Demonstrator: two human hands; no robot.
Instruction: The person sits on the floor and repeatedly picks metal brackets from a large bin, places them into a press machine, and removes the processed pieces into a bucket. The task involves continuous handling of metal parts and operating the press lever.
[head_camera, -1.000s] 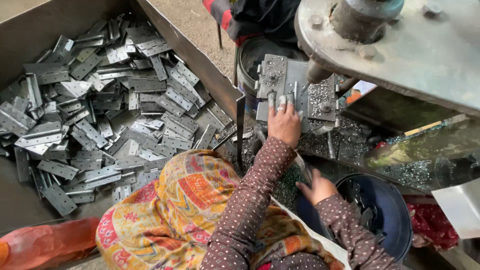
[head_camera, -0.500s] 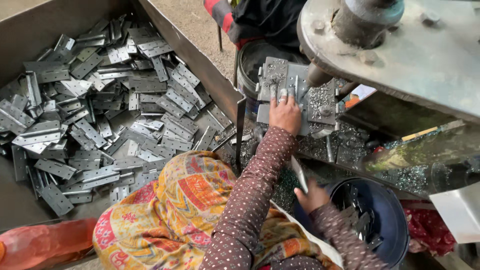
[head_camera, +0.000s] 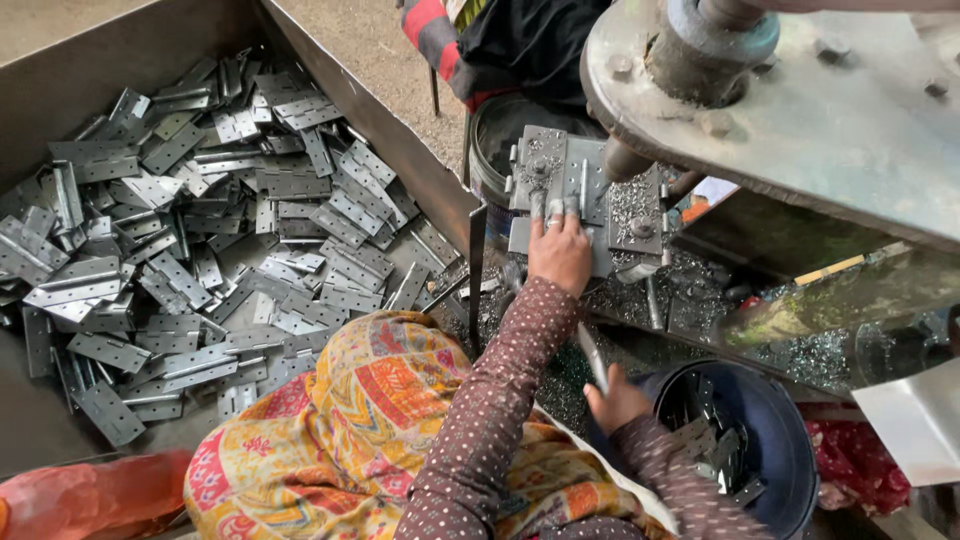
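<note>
Left hand (head_camera: 560, 252) presses a hinge plate (head_camera: 575, 205) onto the press, right hand (head_camera: 618, 398) grips prob. another plate (head_camera: 592, 355); next needs careful seating.

both arms wear long maroon sleeves (head_camera: 500, 400) dotted with small white specks. a ring (head_camera: 553, 222) sits on a finger, and a bright floral cloth (head_camera: 340, 440) in orange, yellow and red lies beside the sleeves.

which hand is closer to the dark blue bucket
Right. The right hand grips a thin metal rod just beside the dark blue bucket rim; the left hand is farther up, resting on the press die plate.
</note>
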